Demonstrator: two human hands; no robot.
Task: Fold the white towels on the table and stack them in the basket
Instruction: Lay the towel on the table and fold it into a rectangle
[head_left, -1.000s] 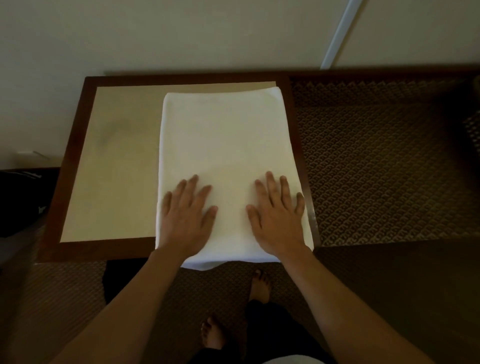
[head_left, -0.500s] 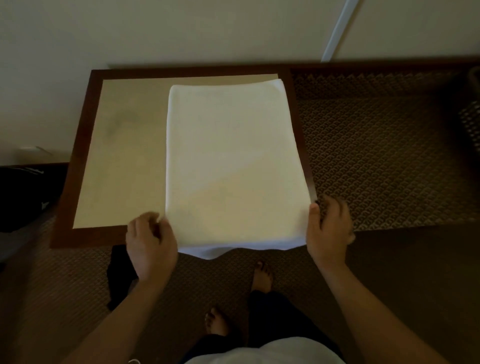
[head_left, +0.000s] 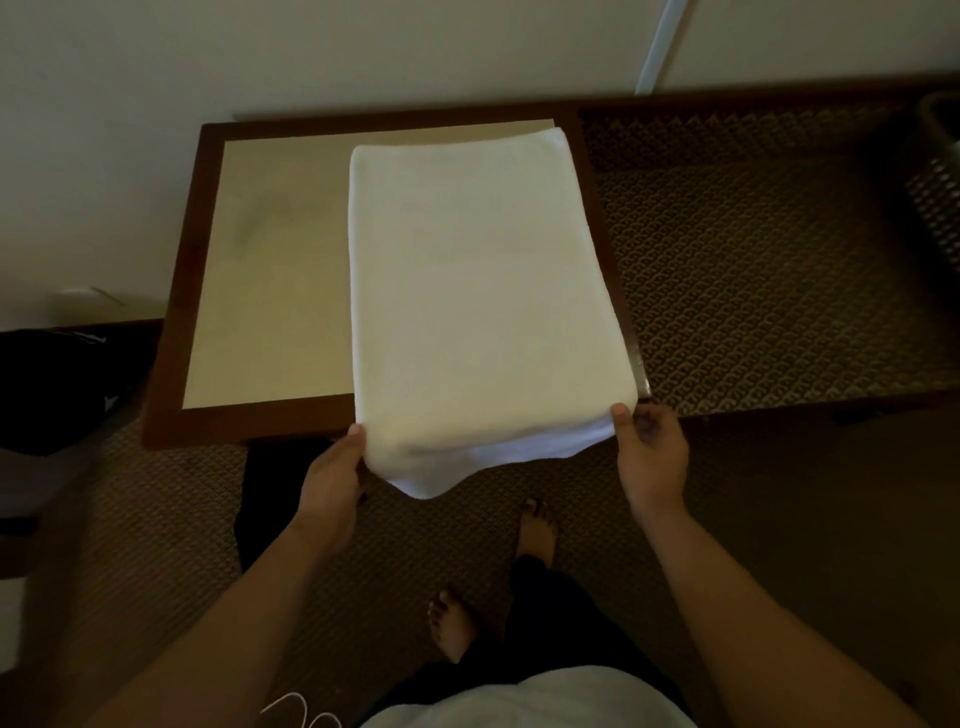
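Note:
A folded white towel (head_left: 478, 291) lies on the right half of the table (head_left: 270, 270), its near end hanging over the front edge. My left hand (head_left: 332, 478) holds the near left corner from below, thumb on top. My right hand (head_left: 649, 452) pinches the near right corner, thumb on the towel's edge. The near end is lifted slightly off the table edge. A dark woven basket (head_left: 935, 192) shows partly at the far right edge of the view.
The table has a dark wood frame and a tan top, standing against a pale wall. Patterned brown carpet (head_left: 753, 270) lies to the right. A dark bag (head_left: 57, 384) sits at the left. My bare feet (head_left: 452, 629) stand below the table's front edge.
My hands went from pressing flat on the towel to its near corners, and now grip them from the sides. The near end has risen a little.

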